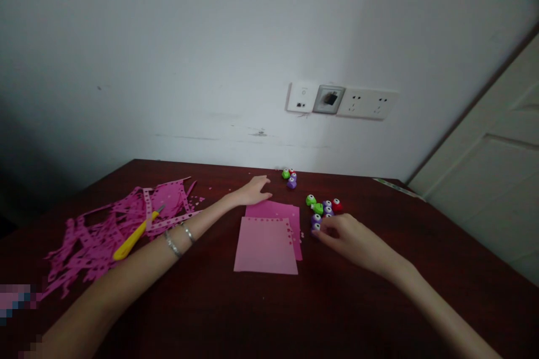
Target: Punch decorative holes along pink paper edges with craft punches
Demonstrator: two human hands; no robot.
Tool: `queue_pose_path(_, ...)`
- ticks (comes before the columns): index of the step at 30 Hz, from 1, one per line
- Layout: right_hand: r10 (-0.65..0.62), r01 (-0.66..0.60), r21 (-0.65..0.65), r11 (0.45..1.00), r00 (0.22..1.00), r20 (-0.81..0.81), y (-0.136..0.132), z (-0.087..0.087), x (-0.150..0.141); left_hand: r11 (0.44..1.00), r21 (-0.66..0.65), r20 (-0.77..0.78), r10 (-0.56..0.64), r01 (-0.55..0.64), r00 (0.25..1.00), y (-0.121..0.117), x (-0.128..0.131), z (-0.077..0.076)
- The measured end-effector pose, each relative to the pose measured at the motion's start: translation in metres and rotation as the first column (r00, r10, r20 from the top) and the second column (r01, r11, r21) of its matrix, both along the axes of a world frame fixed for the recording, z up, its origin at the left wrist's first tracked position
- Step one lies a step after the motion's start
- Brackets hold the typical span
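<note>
Thumb and fingertips of the right hand (351, 238) are drawn together at the nearest purple mini punch (316, 227), but honestly can't tell if they're pinching it or just touching. Left hand (252, 190) is loosely spread, nothing visible in it, just beyond the darker pink sheet (272, 209) mid-table. That punch sits right of the light pink sheet (264, 249), bunched with green punches (318, 208) and a red punch (337, 206). I'd squeeze it by the sides and lift straight up so the neighbours don't skitter. Watch the yellow craft knife (132, 241) on the pink strips (101, 224), left side of the table (202, 314), close to the left forearm. Far edge meets the wall (210, 67), so not much reach there; imo the best elbow room is toward the right edge or in front of the sheets.
</note>
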State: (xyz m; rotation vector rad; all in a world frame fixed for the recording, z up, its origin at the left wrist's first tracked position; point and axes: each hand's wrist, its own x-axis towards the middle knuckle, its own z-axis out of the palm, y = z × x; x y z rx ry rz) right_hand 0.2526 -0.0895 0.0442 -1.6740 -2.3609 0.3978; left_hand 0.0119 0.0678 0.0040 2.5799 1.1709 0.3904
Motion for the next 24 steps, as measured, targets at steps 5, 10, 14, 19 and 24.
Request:
queue_pose_path(5, 0.134, -0.133, -0.065, 0.989, 0.991, 0.014, -0.008, 0.002, -0.010, 0.992, 0.035, 0.077, 0.118, -0.121, 0.990, 0.063, 0.034, -0.005)
queue_pose_path(10, 0.156, -0.156, -0.073, 0.985, 0.988, -0.004, -0.010, 0.001, -0.015, 0.984, 0.021, 0.083, 0.175, -0.177, 0.981, 0.098, 0.064, -0.017)
queue_pose_path(14, 0.150, -0.151, -0.069, 0.986, 0.989, -0.015, -0.008, -0.001, -0.014, 0.981, 0.003, 0.091, 0.193, -0.194, 0.977, 0.107, 0.077, -0.030)
queue_pose_path(19, 0.131, -0.133, -0.075, 0.988, 0.991, -0.031, -0.006, -0.004, -0.012, 0.976, -0.024, 0.117, 0.216, -0.215, 0.969, 0.110, 0.087, -0.036)
queue_pose_path(24, 0.138, -0.140, -0.082, 0.987, 0.990, -0.033, -0.005, -0.006, -0.011, 0.970, -0.107, 0.177, 0.233, -0.217, 0.956, 0.110, 0.091, -0.037)
